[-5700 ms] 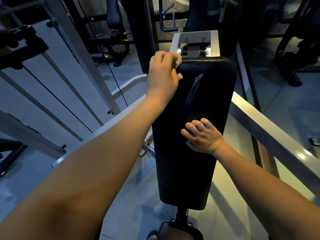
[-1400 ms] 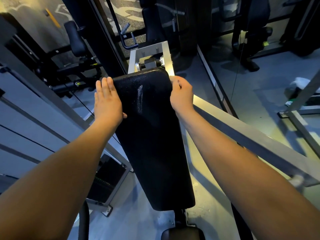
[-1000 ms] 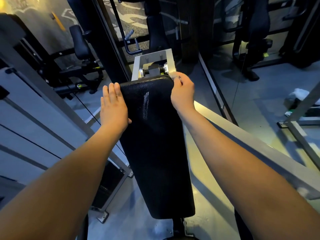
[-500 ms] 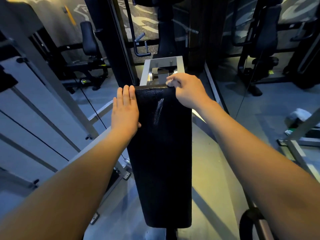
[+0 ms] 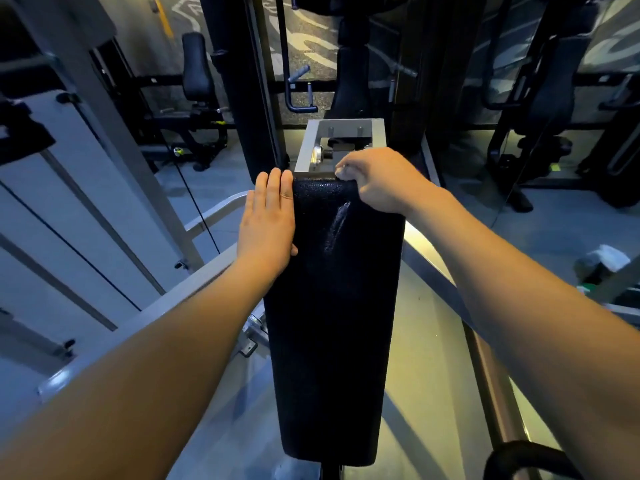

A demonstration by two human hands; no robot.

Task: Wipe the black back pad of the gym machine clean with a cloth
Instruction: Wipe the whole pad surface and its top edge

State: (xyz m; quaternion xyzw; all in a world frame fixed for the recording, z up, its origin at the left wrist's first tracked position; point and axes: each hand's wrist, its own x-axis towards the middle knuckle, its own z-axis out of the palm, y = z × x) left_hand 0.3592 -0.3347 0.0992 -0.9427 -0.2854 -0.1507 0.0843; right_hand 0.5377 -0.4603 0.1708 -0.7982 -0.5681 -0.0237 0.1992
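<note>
Hands: two, both placed at upper end of one black back pad [image 5: 332,323], which is stood upright at centre of view. Left hand [image 5: 268,220] is laid flat against pad's left edge, fingers [image 5: 276,188] straight and together, nothing gripped. Right hand [image 5: 379,183] is curled over top right corner. One cloth [image 5: 341,172] is pinched under its fingertips, only small pale bit seen. One shiny streak [image 5: 337,220] is seen on pad face. One grey metal bracket [image 5: 343,133] is seen just behind pad top.
</note>
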